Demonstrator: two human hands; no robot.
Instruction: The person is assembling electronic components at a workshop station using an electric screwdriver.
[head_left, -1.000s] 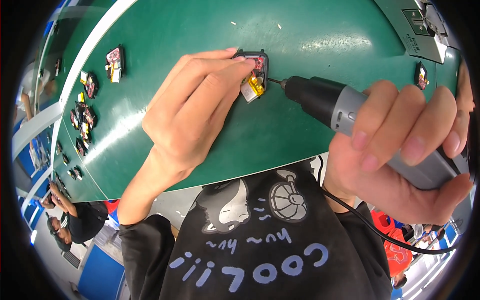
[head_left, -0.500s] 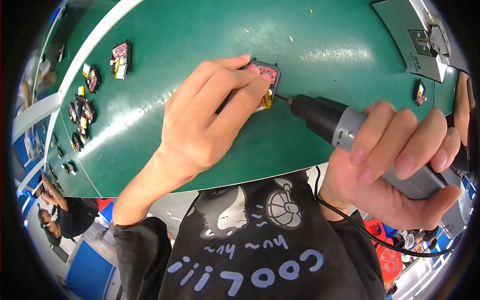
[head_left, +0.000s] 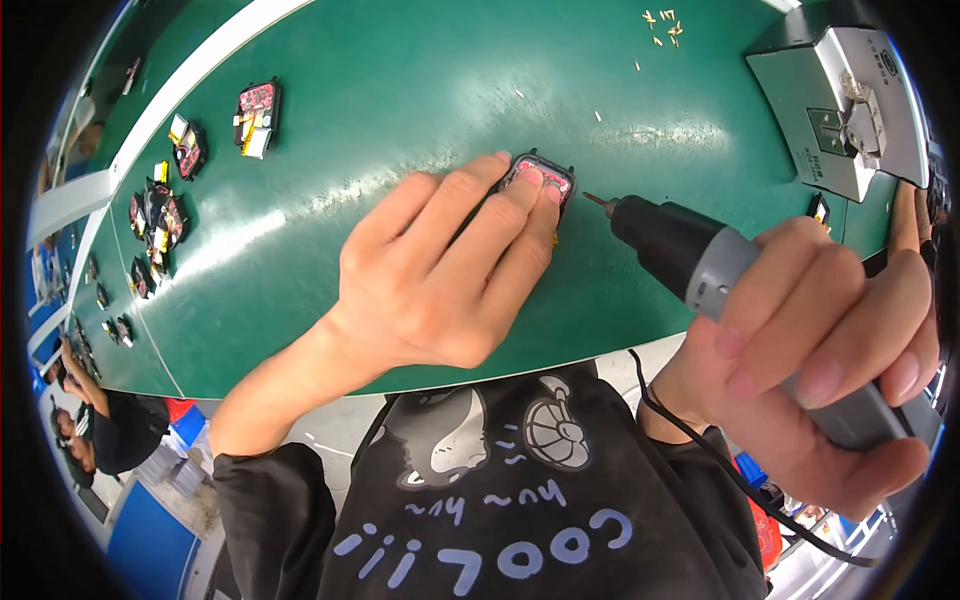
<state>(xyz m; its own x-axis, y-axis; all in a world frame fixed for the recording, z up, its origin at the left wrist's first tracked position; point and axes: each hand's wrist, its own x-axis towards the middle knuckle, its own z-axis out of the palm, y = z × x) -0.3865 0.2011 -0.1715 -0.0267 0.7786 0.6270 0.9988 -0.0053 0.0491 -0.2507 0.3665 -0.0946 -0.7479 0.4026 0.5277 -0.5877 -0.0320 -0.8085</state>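
Observation:
Under the fingers of my left hand point(head_left: 440, 250) lies a small black case point(head_left: 563, 182) with a red circuit board inside. The fingertips press on the board and hold the case against the green table; much of the case is hidden, with only a sliver of yellow showing below the fingers. My right hand point(head_left: 820, 340) is wrapped round a grey and black electric screwdriver point(head_left: 690, 245). Its thin bit points left toward the case and stands a short way off its right edge, touching nothing.
Several similar opened cases point(head_left: 160, 215) lie at the left, one point(head_left: 257, 115) set apart. Small brass-coloured pieces point(head_left: 665, 28) are scattered at the far right, near a silver box-shaped device point(head_left: 845, 110). A black cable point(head_left: 700, 440) hangs by my right wrist. Another person point(head_left: 110, 430) is at far left.
The screwdriver bit has drawn away from the case's edge to the right. My left fingers now cover more of the case, hiding most of its yellow part. The whole view has shifted slightly.

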